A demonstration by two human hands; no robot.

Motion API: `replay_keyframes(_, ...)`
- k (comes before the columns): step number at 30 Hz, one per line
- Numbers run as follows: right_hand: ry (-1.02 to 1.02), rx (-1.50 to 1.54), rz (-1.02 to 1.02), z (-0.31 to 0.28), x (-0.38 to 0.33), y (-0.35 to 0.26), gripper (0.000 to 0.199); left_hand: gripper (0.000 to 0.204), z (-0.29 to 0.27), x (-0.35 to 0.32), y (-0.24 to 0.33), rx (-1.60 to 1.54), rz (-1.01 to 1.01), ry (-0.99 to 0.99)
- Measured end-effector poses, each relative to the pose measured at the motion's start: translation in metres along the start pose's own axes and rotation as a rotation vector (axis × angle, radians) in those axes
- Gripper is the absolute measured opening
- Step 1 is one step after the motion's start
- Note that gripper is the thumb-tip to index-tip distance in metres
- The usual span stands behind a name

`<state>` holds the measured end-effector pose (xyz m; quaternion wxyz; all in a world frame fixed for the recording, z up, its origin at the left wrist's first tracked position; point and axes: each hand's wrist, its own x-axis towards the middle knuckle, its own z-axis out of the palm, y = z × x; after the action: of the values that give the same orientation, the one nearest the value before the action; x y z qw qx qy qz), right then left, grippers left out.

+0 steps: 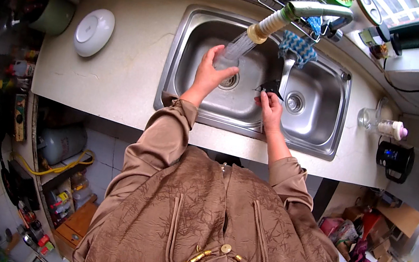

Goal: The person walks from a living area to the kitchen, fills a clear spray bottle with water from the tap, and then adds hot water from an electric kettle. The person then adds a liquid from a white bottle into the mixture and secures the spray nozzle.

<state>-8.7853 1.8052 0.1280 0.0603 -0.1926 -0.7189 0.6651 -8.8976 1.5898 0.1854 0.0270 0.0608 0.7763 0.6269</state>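
My left hand point(209, 76) is in the water stream point(239, 48) above the large basin point(195, 47) of the steel sink. Its fingers and thumb are spread apart, and nothing solid shows between them. My right hand point(271, 110) pinches a small, thin black thing point(274, 88) near the divider between the two basins; its exact kind cannot be made out. Water runs from the tap's ribbed white hose end with a yellowish nozzle point(257, 33). A blue-and-white zigzag-patterned cloth point(297, 49) hangs over the far end of the divider.
An upturned white bowl point(94, 32) and a green pot point(56, 15) stand on the counter at left. A wire rack point(272, 2) is behind the sink. At right are a glass jar point(367, 119), a pink-capped bottle point(391, 129) and a black appliance point(394, 160).
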Motion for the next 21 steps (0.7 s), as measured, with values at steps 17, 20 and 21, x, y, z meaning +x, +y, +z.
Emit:
replay_keyframes(17, 0.057, -0.195, -0.065, 0.004, -0.013, 0.002, 0.028, 0.091, 0.008, 0.0, 0.014, -0.009, 0.099, 0.053)
replay_keyframes(20, 0.054, -0.178, -0.069, 0.004, -0.013, 0.005, 0.028, 0.094, 0.008, 0.0, 0.016, -0.027, 0.106, 0.059)
replay_keyframes(21, 0.053, -0.174, -0.07, 0.004, -0.012, 0.007, 0.028, 0.095, 0.008, 0.0, 0.017, -0.03, 0.11, 0.059)
